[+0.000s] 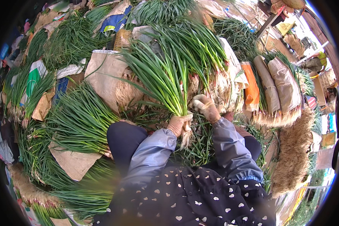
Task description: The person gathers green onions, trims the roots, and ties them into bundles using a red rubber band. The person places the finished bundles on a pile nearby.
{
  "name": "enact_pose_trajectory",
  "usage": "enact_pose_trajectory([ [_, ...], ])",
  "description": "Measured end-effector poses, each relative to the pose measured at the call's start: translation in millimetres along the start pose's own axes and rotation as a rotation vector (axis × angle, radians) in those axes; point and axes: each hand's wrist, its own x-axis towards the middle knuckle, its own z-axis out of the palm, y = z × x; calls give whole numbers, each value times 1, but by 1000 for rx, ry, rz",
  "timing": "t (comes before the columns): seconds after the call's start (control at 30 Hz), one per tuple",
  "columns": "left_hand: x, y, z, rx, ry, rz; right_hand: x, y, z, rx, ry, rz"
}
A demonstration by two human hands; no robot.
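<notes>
My left hand [181, 123] is closed round the lower stems of a bunch of green onions [163, 87], whose pale roots hang below the fist and whose leaves fan up and to the left. Just right of the bunch is my right hand [205, 106], its fingers curled; whether it holds anything between them cannot be told. Beyond my hands lies a pile of green onions [192, 50] with roots toward me. Both hands look gloved, and grey-blue sleeve covers reach the wrists.
Another heap of green onions [82, 118] lies left of my knee. Brown paper sheets [104, 76] and loose leaves [197, 141] surround me. Wrapped bundles [284, 84] stand at the right beside an orange wrapper [250, 84]. A person in a yellow-green top [322, 60] is at the far right.
</notes>
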Motion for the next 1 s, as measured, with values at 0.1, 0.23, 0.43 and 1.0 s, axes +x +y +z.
enact_pose_trajectory([
  [0.1, 3, -7, 2, 141, 51, 105, 11, -15, 23, -732, 11, -48],
  [0.23, 6, -13, 4, 215, 273, 37, 17, -15, 30, -659, -64, 79],
  [0.43, 0, -2, 24, 198, 355, 139, -15, 82, 1, -1041, 212, -224],
  [1.0, 29, 12, 16, -315, -62, 0, 72, 50, -82, -791, 34, 556],
])
